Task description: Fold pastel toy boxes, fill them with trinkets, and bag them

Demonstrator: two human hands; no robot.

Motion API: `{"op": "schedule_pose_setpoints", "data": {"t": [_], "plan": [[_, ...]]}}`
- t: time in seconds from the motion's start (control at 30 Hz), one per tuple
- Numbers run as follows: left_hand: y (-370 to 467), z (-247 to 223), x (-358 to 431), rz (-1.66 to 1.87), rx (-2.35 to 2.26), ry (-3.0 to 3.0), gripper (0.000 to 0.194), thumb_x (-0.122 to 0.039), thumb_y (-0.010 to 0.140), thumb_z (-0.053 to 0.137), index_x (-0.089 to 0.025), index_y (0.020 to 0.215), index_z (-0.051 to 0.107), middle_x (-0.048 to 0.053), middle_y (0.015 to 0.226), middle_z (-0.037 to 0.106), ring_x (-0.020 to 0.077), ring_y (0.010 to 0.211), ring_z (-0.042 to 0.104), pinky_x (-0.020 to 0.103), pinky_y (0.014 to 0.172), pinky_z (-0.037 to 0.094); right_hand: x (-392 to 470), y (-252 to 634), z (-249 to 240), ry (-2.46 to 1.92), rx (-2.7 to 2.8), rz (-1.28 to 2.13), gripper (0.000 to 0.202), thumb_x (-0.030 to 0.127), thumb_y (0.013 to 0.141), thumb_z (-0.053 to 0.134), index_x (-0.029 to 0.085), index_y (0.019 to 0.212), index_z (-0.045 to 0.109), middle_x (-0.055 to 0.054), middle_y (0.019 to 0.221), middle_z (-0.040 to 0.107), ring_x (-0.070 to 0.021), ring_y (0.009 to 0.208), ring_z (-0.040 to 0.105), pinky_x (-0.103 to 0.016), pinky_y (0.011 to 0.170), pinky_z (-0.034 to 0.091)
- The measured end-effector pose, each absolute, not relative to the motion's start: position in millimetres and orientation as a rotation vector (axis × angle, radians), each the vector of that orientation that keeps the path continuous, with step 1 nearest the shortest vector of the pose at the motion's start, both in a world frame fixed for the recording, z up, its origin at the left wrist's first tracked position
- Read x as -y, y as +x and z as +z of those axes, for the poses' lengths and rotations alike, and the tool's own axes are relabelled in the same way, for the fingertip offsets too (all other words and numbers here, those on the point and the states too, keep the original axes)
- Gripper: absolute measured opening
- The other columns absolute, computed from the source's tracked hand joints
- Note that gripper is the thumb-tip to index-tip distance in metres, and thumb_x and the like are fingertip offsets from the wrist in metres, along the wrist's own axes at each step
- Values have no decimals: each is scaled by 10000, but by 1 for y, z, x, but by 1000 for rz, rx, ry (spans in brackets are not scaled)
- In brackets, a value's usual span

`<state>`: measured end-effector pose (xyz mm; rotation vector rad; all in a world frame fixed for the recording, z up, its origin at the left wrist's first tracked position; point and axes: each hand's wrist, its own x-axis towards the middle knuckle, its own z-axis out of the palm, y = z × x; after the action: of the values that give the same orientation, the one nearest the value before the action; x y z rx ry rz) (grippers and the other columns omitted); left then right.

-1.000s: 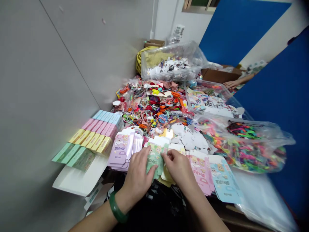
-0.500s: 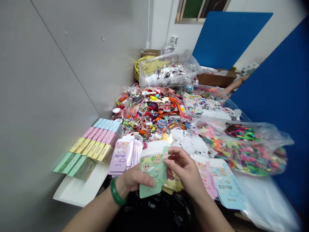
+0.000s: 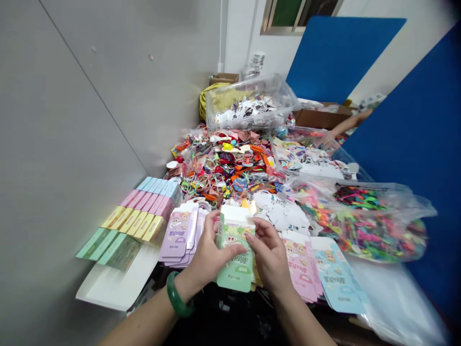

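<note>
Between my two hands is a green printed carton (image 3: 234,240), its white flap standing up at the far end. My left hand (image 3: 209,254) grips its left side, with the thumb lying across the printed front; a green bangle circles that wrist. My right hand (image 3: 268,254) holds the right edge, fingers bent behind and thumb on the front. Flat purple cartons (image 3: 176,235) lie in a stack left of my hands. To the right are flat pink cartons (image 3: 300,264) and flat blue cartons (image 3: 336,274). A yellow carton peeks out below the green one.
Rows of closed boxes (image 3: 131,216) in green, yellow, pink and blue stand on white card at the left. Mixed small trinkets (image 3: 230,168) are heaped behind. A clear bin (image 3: 248,105), a bag of colourful pieces (image 3: 374,221) and blue panels (image 3: 342,57) surround them. Another person's arm (image 3: 351,122) reaches in.
My left hand has moved up along the carton's left side. The carton has turned more upright and shifted slightly right, its front facing me. The other person's arm has shifted a little.
</note>
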<state>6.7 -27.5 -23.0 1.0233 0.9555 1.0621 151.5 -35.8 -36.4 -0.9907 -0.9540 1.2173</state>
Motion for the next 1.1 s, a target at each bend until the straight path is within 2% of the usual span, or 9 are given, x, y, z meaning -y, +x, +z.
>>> {"op": "schedule_pose_setpoints", "data": {"t": [0.07,0.13,0.33,0.43,0.53,0.63,0.7,0.87,1.1], "plan": [[6,-25,29,1183,-972,1135,775,-254,700,783,-266,1302,295,85,1203,600,217,979,646,333,828,519,35,151,-39,-993,919,1235,311,310,779,701,263,1073,613,-31,975,662,-190,906,612,-317,816,498],[5,-27,28,1183,-953,1192,632,-277,745,743,-260,1234,342,69,1139,613,199,923,647,309,781,521,34,150,-40,-997,907,1257,333,326,769,707,262,1085,622,-32,978,665,-193,904,613,-323,815,498],[2,-22,17,1124,-1064,1119,235,-366,819,655,-205,859,489,-62,663,530,94,574,499,187,518,389,33,146,-36,-1044,902,1343,376,362,757,708,250,1108,633,-35,953,663,-190,857,617,-306,750,495],[0,-16,13,1076,-1088,1130,281,-405,804,659,-181,730,506,-78,564,430,78,509,417,185,480,320,31,150,-31,-1082,1043,1292,175,358,780,684,210,872,678,-12,785,624,-152,729,573,-261,666,463],[-3,-11,12,1065,-959,1012,354,-400,739,732,-217,976,543,-51,705,556,109,602,537,200,553,396,26,156,-24,-1110,1222,1163,235,344,791,672,182,625,634,-2,653,561,-129,643,521,-245,615,436],[-6,-11,14,863,-656,830,646,-397,675,787,-263,1219,464,39,984,650,191,801,651,293,702,496,21,160,-16,-1086,1186,1114,217,336,787,678,227,975,681,-11,739,622,-147,674,574,-259,616,475],[-7,-13,15,671,-550,736,587,-382,647,805,-194,1143,556,76,944,679,211,765,673,315,691,518,19,162,-11,-1087,1204,1067,381,314,785,687,251,1153,612,-14,782,646,-150,682,599,-260,604,493],[-9,-12,14,684,-577,698,318,-247,698,764,-157,985,661,43,832,707,172,720,668,278,699,517,20,166,-3,-1040,1491,949,70,245,798,683,217,860,667,-71,1072,693,-218,996,639,-363,876,502],[-12,-11,8,615,-592,932,372,-221,730,725,-163,1091,656,56,965,709,203,857,652,290,753,495,13,173,6,-1151,1442,1189,219,306,749,735,233,955,728,-41,927,736,-215,869,681,-365,804,551]]}}
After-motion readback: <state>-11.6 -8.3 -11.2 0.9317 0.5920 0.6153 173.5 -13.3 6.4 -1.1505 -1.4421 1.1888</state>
